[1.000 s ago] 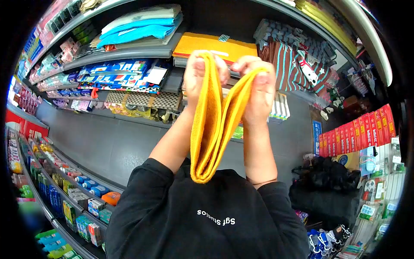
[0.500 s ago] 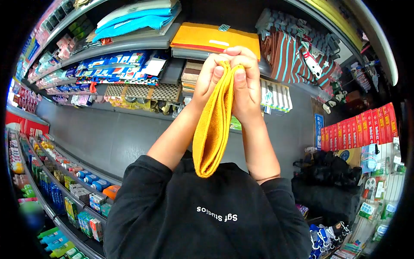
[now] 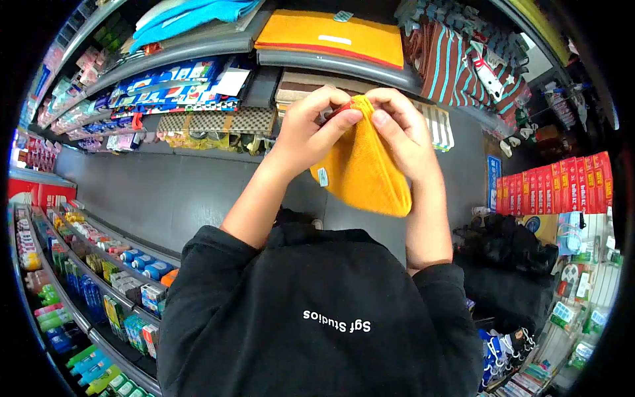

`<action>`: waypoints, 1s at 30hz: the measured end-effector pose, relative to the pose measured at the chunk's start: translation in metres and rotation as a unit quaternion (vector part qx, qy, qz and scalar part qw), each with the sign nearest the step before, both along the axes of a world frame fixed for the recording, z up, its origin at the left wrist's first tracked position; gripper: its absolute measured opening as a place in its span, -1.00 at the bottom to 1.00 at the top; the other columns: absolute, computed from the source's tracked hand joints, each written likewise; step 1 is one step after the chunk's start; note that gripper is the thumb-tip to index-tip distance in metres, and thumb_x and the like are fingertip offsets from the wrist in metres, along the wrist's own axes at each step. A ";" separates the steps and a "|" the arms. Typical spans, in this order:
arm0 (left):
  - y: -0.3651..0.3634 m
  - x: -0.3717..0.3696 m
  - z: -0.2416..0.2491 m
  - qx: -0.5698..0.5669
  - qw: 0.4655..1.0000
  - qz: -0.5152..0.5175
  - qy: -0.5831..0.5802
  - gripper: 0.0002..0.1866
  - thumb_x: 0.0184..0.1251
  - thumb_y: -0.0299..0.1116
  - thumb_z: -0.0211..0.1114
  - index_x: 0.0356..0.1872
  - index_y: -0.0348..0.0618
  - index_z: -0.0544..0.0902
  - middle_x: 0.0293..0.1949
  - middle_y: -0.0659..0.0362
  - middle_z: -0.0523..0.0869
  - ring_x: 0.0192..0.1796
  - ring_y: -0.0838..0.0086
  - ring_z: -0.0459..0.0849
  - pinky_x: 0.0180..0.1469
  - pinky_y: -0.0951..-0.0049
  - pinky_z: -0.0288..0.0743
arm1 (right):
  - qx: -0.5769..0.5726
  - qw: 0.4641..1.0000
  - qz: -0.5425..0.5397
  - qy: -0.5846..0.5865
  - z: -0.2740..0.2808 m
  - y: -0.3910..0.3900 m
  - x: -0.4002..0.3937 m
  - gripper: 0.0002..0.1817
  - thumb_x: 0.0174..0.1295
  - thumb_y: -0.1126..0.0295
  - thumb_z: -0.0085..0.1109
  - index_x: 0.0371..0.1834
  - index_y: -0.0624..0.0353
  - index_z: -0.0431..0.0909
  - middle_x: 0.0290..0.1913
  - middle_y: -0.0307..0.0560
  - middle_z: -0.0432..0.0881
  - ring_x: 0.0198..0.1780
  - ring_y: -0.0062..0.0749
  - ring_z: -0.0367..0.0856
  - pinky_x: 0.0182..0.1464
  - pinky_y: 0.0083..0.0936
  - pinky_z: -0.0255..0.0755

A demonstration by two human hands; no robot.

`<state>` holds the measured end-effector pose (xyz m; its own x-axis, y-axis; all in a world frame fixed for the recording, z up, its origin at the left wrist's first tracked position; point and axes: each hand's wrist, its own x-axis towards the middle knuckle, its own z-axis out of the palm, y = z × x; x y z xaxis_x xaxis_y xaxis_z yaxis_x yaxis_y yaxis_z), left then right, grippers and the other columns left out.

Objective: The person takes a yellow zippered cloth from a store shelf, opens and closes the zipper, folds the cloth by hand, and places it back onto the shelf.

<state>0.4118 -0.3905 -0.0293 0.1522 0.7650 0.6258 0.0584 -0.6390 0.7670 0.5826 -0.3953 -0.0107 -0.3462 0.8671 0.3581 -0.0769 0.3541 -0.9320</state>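
Observation:
A folded yellow towel hangs from both my hands in front of my chest. Its broad side faces the camera, and a small pale label shows near its left edge. My left hand pinches the upper left corner between thumb and fingers, where a bit of red shows. Closed on the top edge just beside it, my right hand has its thumb pressed against the cloth. The two thumbs are close together. Behind my hands, a stack of yellow and red towels lies on the shelf.
Shelves ahead carry blue cloths, blue packs and brown striped textiles. Lower shelves at left hold bottles and boxes. Red boxes stand at right, above a dark bag. Grey floor lies between.
The yellow towel has turned from edge-on, hanging toward me, to broad side showing. My hands have spread slightly apart and shifted their grip along its top edge.

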 end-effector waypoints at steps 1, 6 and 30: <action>-0.002 -0.001 -0.004 -0.006 1.000 0.000 0.000 -0.84 0.16 -0.40 0.30 -0.32 -0.26 0.55 -0.41 0.21 0.58 -0.38 0.63 0.52 -0.31 0.63 0.40 | -0.006 1.000 0.006 -0.024 -0.002 -0.002 0.005 -0.70 0.22 0.32 0.13 -0.06 0.24 0.43 -0.19 -0.23 0.51 -0.12 -0.60 0.43 0.00 -0.62 0.30; -0.007 -0.008 -0.022 -0.033 0.999 0.017 0.022 -0.81 0.12 -0.38 0.34 -0.33 -0.27 0.58 -0.41 0.20 0.62 -0.40 0.62 0.54 -0.36 0.62 0.40 | -0.013 0.989 -0.021 -0.148 -0.009 -0.013 0.030 -0.63 0.03 0.46 0.23 -0.06 0.26 0.43 -0.17 -0.17 0.52 -0.10 -0.54 0.45 0.04 -0.54 0.32; -0.036 -0.047 -0.051 -0.036 0.997 0.054 0.036 -0.82 0.01 -0.54 0.36 -0.37 -0.33 0.54 -0.31 0.10 0.64 -0.23 0.41 0.60 -0.16 0.52 0.44 | 0.070 0.949 0.029 -0.305 -0.049 -0.044 0.065 -0.68 -0.12 0.46 0.19 -0.20 0.21 0.55 -0.09 -0.05 0.53 -0.02 -0.19 0.52 0.03 -0.39 0.37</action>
